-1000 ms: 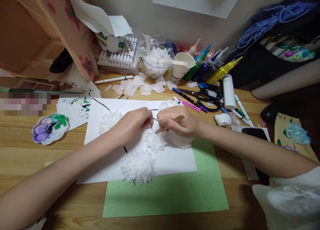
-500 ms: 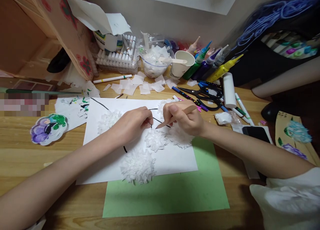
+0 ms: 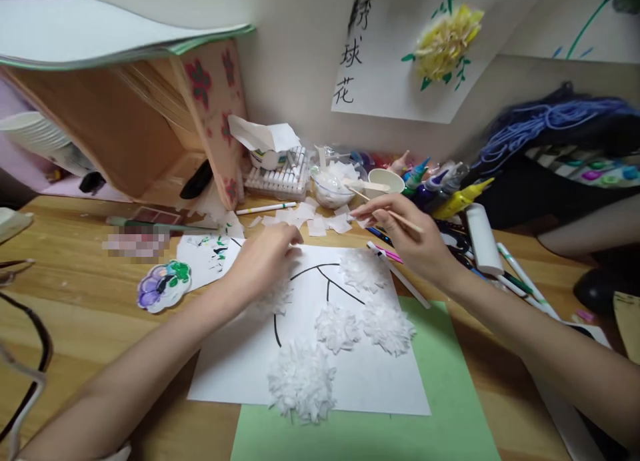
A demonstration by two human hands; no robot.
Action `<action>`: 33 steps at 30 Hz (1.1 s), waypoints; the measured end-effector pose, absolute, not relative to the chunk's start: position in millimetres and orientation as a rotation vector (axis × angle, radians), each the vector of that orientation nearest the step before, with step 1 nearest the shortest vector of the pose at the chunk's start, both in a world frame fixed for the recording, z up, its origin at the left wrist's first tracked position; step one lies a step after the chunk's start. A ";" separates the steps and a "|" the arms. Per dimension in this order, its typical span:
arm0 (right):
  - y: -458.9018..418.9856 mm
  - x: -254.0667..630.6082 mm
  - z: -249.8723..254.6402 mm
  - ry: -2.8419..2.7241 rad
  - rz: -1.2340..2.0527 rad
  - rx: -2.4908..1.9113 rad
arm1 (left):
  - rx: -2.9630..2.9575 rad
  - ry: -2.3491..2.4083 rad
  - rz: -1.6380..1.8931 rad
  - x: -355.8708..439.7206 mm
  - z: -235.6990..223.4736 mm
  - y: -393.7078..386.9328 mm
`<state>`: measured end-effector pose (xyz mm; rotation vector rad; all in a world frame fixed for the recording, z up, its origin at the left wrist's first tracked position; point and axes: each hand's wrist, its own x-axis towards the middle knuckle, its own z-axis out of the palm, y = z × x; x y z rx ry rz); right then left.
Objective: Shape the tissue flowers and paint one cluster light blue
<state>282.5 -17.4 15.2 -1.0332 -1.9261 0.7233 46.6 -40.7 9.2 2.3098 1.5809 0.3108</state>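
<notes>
My right hand (image 3: pixel 410 237) grips a thin wooden stick (image 3: pixel 407 221), its tip slanting up towards the clear bowl of white paper bits (image 3: pixel 333 184). My left hand (image 3: pixel 275 257) hovers at the upper left of the white sheet (image 3: pixel 225 374), fingers curled together; what they hold, if anything, is hidden. It partly covers a white paper flower (image 3: pixel 273 299). Other fluffy white flowers lie on the sheet: a large one at the front (image 3: pixel 303 381), a small one (image 3: pixel 337 326), and one at the right (image 3: pixel 387 324). Black drawn stems (image 3: pixel 345 287) run between them.
Green paper (image 3: pixel 365 441) lies under the sheet. Loose paper squares (image 3: pixel 317 225) are scattered behind it. A paper cup (image 3: pixel 386 179), paint bottles (image 3: pixel 463 197), a marker box (image 3: pixel 280 181) and a white roll (image 3: pixel 484 241) stand farther back. A painted palette (image 3: pixel 164 286) lies left.
The view has tilted up. My right hand has lifted off the flowers with the stick, back towards the bowl. My left hand has moved left and away, uncovering the drawn stems.
</notes>
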 end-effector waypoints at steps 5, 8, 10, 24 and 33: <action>10.6 259.9 -5.0 -2.448 0.593 -0.854 | 2.341 1.887 0.311 27.4 1.8 -22.6; 25.1 235.7 -20.7 -2.577 0.522 -0.728 | 2.351 1.877 0.303 25.4 -2.6 -21.8; 31.2 220.0 -28.7 -2.637 0.428 -0.714 | 2.371 1.845 0.310 26.2 -1.3 -24.1; -11.8 236.7 6.8 -2.215 0.616 -0.887 | 2.476 1.430 0.593 42.6 14.5 -38.4; -72.0 278.4 2.2 -2.288 0.548 -0.995 | 2.687 0.954 0.511 74.4 9.0 -57.1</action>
